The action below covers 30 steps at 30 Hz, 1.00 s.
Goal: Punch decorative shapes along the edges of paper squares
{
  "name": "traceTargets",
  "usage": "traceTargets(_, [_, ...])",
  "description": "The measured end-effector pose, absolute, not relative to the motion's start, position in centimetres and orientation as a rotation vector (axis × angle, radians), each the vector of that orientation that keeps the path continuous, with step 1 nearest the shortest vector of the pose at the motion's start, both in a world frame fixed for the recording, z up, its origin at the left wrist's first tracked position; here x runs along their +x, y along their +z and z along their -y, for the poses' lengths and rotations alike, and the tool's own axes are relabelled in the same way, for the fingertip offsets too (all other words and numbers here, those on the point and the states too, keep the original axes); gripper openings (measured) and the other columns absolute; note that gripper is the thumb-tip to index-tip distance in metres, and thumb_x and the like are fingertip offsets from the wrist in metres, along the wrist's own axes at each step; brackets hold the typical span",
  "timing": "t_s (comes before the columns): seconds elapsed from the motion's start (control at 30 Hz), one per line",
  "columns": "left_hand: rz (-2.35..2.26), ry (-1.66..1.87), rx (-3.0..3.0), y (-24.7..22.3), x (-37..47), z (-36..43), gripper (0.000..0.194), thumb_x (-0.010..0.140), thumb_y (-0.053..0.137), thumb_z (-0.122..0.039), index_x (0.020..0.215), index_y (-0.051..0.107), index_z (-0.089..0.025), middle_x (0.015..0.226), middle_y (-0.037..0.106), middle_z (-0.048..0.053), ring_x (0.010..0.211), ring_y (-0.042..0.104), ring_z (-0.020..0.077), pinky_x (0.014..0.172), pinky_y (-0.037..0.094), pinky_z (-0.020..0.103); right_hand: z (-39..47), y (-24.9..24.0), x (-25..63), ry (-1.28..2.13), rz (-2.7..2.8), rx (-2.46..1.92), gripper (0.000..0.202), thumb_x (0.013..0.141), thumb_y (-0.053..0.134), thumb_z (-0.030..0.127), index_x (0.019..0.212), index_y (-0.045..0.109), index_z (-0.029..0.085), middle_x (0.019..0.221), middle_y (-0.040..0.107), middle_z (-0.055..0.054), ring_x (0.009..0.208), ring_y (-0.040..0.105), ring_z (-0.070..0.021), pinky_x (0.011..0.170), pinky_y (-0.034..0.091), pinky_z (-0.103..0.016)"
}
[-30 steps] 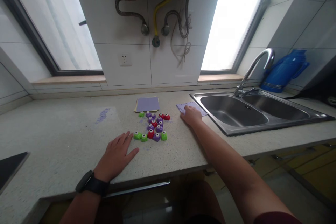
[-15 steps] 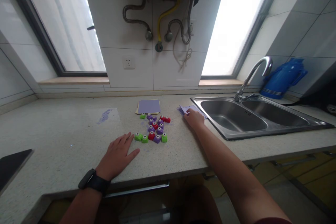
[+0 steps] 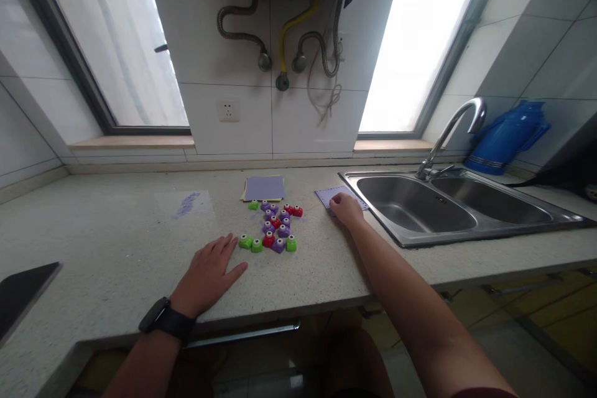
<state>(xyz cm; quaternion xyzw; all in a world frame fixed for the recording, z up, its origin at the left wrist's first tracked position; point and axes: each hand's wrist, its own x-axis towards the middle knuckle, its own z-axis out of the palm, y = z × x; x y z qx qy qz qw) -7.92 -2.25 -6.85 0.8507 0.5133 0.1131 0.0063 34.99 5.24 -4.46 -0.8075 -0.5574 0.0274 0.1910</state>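
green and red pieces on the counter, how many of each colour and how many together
Green pieces: 4 (three in the row nearest the person, one by the stack of sheets)
Red pieces: 4 (one in that nearest row, one mid-cluster, two side by side at the back right)
Total: 8

There are four small green eye-topped plastic pieces (image 3: 291, 245); four red pieces (image 3: 268, 240); about eight purple pieces (image 3: 278, 247); two steel sink basins (image 3: 415, 205).
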Motion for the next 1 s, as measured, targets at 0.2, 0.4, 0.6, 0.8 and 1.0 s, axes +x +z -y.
traceTargets(0.2, [-1.568, 0.427, 2.547, -6.5, -7.8, 2.5, 0.071, 0.096, 0.044, -0.06, 0.153, 0.043, -0.018, 0.16, 0.041, 0.013, 0.146, 0.036, 0.0328, 0.118, 0.026, 0.053, -5.5, -4.7, 35.1, 0.034, 1.623, -2.214, 0.032, 0.098, 0.062, 0.035, 0.125, 0.062, 0.018, 0.127, 0.063, -0.01, 0.107, 0.065, -0.0244, 0.09, 0.056, -0.046])
traceTargets(0.4, [-1.548, 0.527, 2.456, -5.7, -7.7, 2.3, 0.065, 0.093, 0.051, -0.056, 0.147, 0.052, -0.019, 0.155, 0.049, 0.012, 0.143, 0.041, 0.0315, 0.118, 0.029, 0.05, -5.4, -4.7, 34.7, -0.032, 1.672, -2.135, 0.032, 0.098, 0.062, 0.035, 0.125, 0.062, 0.018, 0.128, 0.063, -0.01, 0.109, 0.064, -0.0249, 0.092, 0.055, -0.047])
traceTargets(0.6, [-1.617, 0.677, 2.27, -4.7, -7.9, -1.5, 0.043, 0.102, 0.043, -0.041, 0.131, 0.063, -0.016, 0.134, 0.066, 0.012, 0.125, 0.06, 0.0238, 0.109, 0.044, 0.041, -6.4, -3.7, 34.0, 0.033, 1.669, -2.038, 0.03, 0.098, 0.062, 0.034, 0.124, 0.063, 0.018, 0.127, 0.064, -0.01, 0.108, 0.065, -0.0242, 0.091, 0.056, -0.046])
traceTargets(0.8, [-1.736, 0.719, 2.196, -4.2, -6.5, -7.9, 0.033, 0.097, 0.061, -0.037, 0.124, 0.063, -0.017, 0.126, 0.065, 0.011, 0.109, 0.065, 0.0249, 0.094, 0.054, 0.048, -9.3, -2.2, 31.6, 0.191, 1.697, -1.987, 0.03, 0.098, 0.062, 0.035, 0.124, 0.062, 0.018, 0.125, 0.064, -0.01, 0.105, 0.066, -0.0233, 0.089, 0.057, -0.044])
traceTargets(1.0, [-1.904, 0.724, 2.21, -4.1, -4.2, -12.9, 0.032, 0.097, 0.061, -0.036, 0.124, 0.063, -0.018, 0.128, 0.063, 0.011, 0.111, 0.063, 0.0256, 0.095, 0.054, 0.049, -13.3, -2.7, 26.8, 0.317, 1.74, -2.025, 0.031, 0.098, 0.062, 0.035, 0.125, 0.062, 0.018, 0.126, 0.064, -0.01, 0.105, 0.066, -0.0237, 0.089, 0.057, -0.044])
